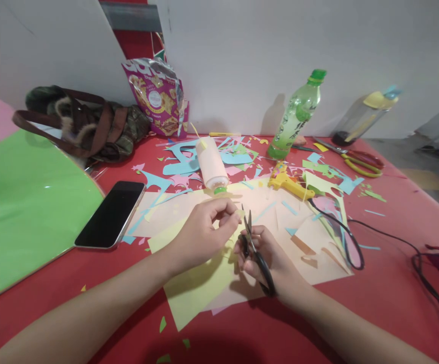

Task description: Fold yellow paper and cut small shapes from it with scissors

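Note:
My left hand (213, 227) pinches a small piece of yellow paper (239, 214) between thumb and fingers. Just to its right, my right hand (266, 253) grips black-handled scissors (256, 247), their blades pointing up and slightly parted beside the paper piece. Under both hands lie a pale yellow sheet (181, 298) and a larger cream sheet (310, 232) strewn with cut strips. Beyond my left hand, a bottle wrapped in cream paper (211, 164) lies on its side, its green cap toward me and a yellow strip at its far end.
A phone (111, 215) and green sheets (26, 202) lie left. Behind are a camouflage bag (90, 121), a purple snack bag (156, 98) and a green drink bottle (297, 116). Right are a yellow glue gun (289, 183) with a black cord, larger scissors (359, 159) and a clear bottle (365, 119).

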Action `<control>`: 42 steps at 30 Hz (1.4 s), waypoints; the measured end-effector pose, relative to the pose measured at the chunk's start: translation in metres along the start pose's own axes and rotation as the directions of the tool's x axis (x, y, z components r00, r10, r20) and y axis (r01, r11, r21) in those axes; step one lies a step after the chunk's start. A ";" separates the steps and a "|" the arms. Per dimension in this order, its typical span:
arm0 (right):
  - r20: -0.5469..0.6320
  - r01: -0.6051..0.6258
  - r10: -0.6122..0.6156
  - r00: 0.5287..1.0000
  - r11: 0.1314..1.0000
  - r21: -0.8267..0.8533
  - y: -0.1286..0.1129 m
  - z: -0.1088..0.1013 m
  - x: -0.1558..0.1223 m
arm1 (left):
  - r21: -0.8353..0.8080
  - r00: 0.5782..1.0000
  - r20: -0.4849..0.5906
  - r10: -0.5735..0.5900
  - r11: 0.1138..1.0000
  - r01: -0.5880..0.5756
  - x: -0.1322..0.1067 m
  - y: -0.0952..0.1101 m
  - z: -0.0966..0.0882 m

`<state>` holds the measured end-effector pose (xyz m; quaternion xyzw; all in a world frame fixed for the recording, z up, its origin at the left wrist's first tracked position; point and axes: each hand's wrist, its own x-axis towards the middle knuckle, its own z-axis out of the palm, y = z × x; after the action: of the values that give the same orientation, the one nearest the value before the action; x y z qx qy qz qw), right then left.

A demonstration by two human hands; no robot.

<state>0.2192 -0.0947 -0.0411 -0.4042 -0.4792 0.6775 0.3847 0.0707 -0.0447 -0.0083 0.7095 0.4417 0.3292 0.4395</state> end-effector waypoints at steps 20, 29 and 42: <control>0.004 -0.001 0.002 1.000 0.999 -0.042 -0.009 0.003 -0.002 | 0.029 0.999 -0.048 0.014 1.000 -0.012 -0.007 0.001 0.006; 0.024 0.017 -0.016 1.000 1.000 -0.017 -0.006 0.001 -0.003 | -0.069 0.996 -0.087 -0.037 0.997 0.031 -0.009 0.000 0.014; 0.043 0.033 -0.032 0.999 0.999 -0.017 -0.007 0.000 -0.005 | -0.156 0.992 -0.095 -0.085 0.985 0.069 -0.015 -0.001 0.022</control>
<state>0.2218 -0.0978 -0.0334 -0.3852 -0.4997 0.6755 0.3817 0.0831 -0.0657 -0.0193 0.6386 0.4642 0.3804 0.4817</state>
